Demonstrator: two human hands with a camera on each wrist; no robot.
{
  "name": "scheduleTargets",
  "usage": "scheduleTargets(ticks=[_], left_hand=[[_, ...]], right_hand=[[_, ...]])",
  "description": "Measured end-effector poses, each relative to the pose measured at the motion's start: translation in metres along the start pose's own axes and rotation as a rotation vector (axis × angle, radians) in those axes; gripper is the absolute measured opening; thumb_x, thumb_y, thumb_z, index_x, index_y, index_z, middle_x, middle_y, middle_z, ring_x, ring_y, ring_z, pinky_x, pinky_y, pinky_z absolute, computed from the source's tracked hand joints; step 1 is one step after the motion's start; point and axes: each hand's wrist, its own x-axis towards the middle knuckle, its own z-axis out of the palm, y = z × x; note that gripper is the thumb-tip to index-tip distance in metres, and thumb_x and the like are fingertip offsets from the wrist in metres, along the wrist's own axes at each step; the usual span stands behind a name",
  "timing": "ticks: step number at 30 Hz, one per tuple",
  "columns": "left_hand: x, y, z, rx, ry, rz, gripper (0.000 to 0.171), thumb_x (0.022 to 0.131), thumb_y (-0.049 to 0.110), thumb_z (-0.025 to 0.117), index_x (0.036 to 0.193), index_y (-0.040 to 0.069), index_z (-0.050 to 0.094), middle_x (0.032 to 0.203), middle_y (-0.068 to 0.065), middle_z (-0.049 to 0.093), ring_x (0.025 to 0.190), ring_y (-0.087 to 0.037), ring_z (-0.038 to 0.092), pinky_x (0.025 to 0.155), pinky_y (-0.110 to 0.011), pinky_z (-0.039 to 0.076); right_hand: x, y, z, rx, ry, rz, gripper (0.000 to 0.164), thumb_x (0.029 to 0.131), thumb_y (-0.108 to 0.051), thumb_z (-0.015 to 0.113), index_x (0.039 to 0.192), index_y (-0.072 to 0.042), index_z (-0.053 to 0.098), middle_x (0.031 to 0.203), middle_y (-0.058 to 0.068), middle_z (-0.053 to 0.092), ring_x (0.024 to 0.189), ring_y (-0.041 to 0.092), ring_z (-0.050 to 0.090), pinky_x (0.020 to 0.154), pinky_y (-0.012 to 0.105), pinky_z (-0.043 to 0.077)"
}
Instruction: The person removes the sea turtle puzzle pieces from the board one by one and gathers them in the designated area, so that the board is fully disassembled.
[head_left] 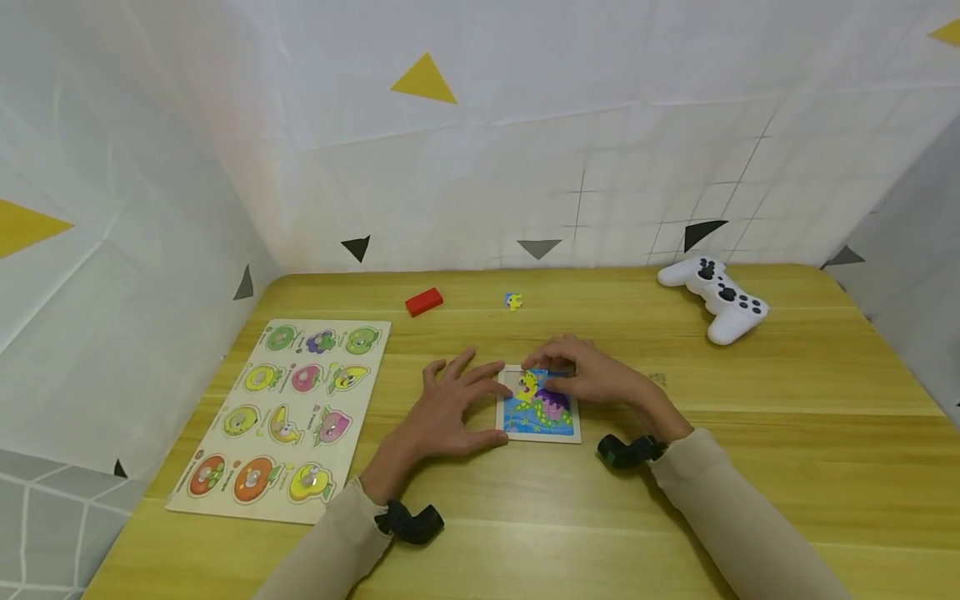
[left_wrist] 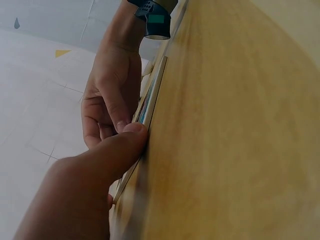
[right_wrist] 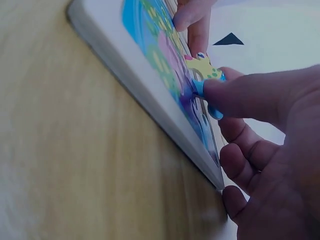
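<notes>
A small jigsaw puzzle in a pale frame (head_left: 540, 439) lies on the table, its picture yellow, purple and blue. My left hand (head_left: 446, 408) spreads its fingers beside the left edge; thumb and fingertips touch the frame. In the left wrist view that thumb (left_wrist: 131, 134) presses the frame's edge. Above the top part of the puzzle, my right hand (head_left: 600, 373) pinches a yellow and blue puzzle piece (right_wrist: 202, 67) between thumb and finger. That piece stands tilted out of the picture in the right wrist view. Another yellow and blue puzzle piece (head_left: 513, 301) lies loose behind the puzzle.
A fruit peg board (head_left: 358, 442) lies on the left of the table. Near the back sit a red block (head_left: 424, 302) and, to the right, a white game controller (head_left: 716, 296). White cloth with triangles hangs behind the table (head_left: 787, 433).
</notes>
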Motion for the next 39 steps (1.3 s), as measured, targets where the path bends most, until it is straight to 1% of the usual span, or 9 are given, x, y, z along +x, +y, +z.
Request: scheduleTargets(ticks=[6, 10, 14, 18, 21, 25, 28, 32, 39], left_hand=[[-0.0001, 0.0004, -0.0003, -0.003, -0.001, -0.002, 0.053, 0.084, 0.068, 0.064, 0.129, 0.040, 0.063, 0.162, 0.007, 0.042, 0.156, -0.039, 0.022, 0.113, -0.066, 0.016], [0.0003, 0.0002, -0.0001, -0.003, 0.000, -0.003, 0.053, 0.084, 0.068, 0.064, 0.129, 0.040, 0.063, 0.162, 0.007, 0.042, 0.156, -0.039, 0.022, 0.113, -0.066, 0.016], [0.0003, -0.0001, 0.0001, -0.004, -0.003, -0.009, 0.053, 0.084, 0.068, 0.065, 0.129, 0.041, 0.063, 0.162, 0.008, 0.041, 0.157, -0.038, 0.021, 0.114, -0.066, 0.015], [0.0003, -0.0004, 0.0005, -0.008, -0.005, -0.012, 0.053, 0.083, 0.067, 0.065, 0.130, 0.041, 0.062, 0.162, 0.008, 0.041, 0.157, -0.038, 0.021, 0.114, -0.066, 0.015], [0.0002, -0.0002, 0.0004, -0.009, -0.005, -0.012, 0.053, 0.084, 0.067, 0.065, 0.130, 0.040, 0.063, 0.163, 0.008, 0.041, 0.157, -0.038, 0.021, 0.114, -0.066, 0.015], [0.0002, 0.0001, 0.0003, -0.006, -0.004, -0.010, 0.053, 0.084, 0.067, 0.065, 0.130, 0.040, 0.063, 0.163, 0.008, 0.041, 0.157, -0.039, 0.021, 0.114, -0.066, 0.015], [0.0001, -0.0001, 0.0004, -0.003, 0.002, -0.003, 0.053, 0.084, 0.066, 0.065, 0.129, 0.040, 0.063, 0.162, 0.007, 0.042, 0.156, -0.039, 0.022, 0.113, -0.067, 0.016], [0.0002, -0.0002, 0.0003, 0.002, 0.006, 0.001, 0.053, 0.084, 0.067, 0.065, 0.129, 0.040, 0.063, 0.162, 0.007, 0.042, 0.156, -0.039, 0.022, 0.113, -0.066, 0.017], [0.0000, -0.0003, -0.0002, 0.002, 0.004, -0.002, 0.052, 0.084, 0.067, 0.065, 0.129, 0.041, 0.063, 0.162, 0.008, 0.042, 0.156, -0.039, 0.022, 0.113, -0.066, 0.017]], right_hand=[[0.0003, -0.0004, -0.0024, 0.033, -0.006, -0.003, 0.027, 0.098, -0.015, 0.068, 0.125, -0.020, 0.072, 0.117, 0.001, 0.067, 0.102, 0.020, 0.052, 0.089, 0.038, 0.046], [0.0010, 0.0035, -0.0030, 0.041, 0.000, 0.010, 0.027, 0.098, -0.017, 0.069, 0.124, -0.020, 0.072, 0.108, 0.000, 0.068, 0.096, 0.019, 0.052, 0.083, 0.034, 0.045], [0.0020, 0.0068, -0.0031, 0.097, -0.002, -0.002, 0.025, 0.097, -0.014, 0.070, 0.122, -0.015, 0.071, 0.100, 0.002, 0.068, 0.093, 0.017, 0.059, 0.085, 0.030, 0.050], [0.0021, 0.0066, -0.0036, 0.128, -0.001, -0.016, 0.023, 0.097, -0.012, 0.070, 0.119, -0.012, 0.071, 0.099, 0.003, 0.070, 0.089, 0.014, 0.064, 0.086, 0.027, 0.054], [0.0021, 0.0064, -0.0033, 0.093, 0.011, -0.034, 0.023, 0.096, -0.011, 0.071, 0.119, -0.012, 0.072, 0.096, 0.001, 0.070, 0.086, 0.013, 0.062, 0.082, 0.027, 0.053], [0.0025, 0.0047, -0.0022, 0.023, 0.020, -0.034, 0.026, 0.094, -0.013, 0.073, 0.120, -0.014, 0.073, 0.096, -0.002, 0.066, 0.089, 0.016, 0.057, 0.082, 0.030, 0.052], [0.0028, 0.0029, -0.0017, -0.017, 0.017, -0.016, 0.031, 0.092, -0.015, 0.076, 0.122, -0.017, 0.073, 0.096, -0.003, 0.065, 0.092, 0.018, 0.053, 0.082, 0.031, 0.049], [0.0033, 0.0016, -0.0014, -0.076, 0.013, -0.030, 0.036, 0.088, -0.016, 0.080, 0.124, -0.018, 0.073, 0.093, -0.004, 0.067, 0.087, 0.020, 0.049, 0.076, 0.032, 0.041], [0.0035, -0.0014, -0.0017, -0.114, 0.004, -0.070, 0.039, 0.087, -0.016, 0.081, 0.125, -0.015, 0.073, 0.090, -0.004, 0.068, 0.083, 0.021, 0.050, 0.076, 0.032, 0.037]])
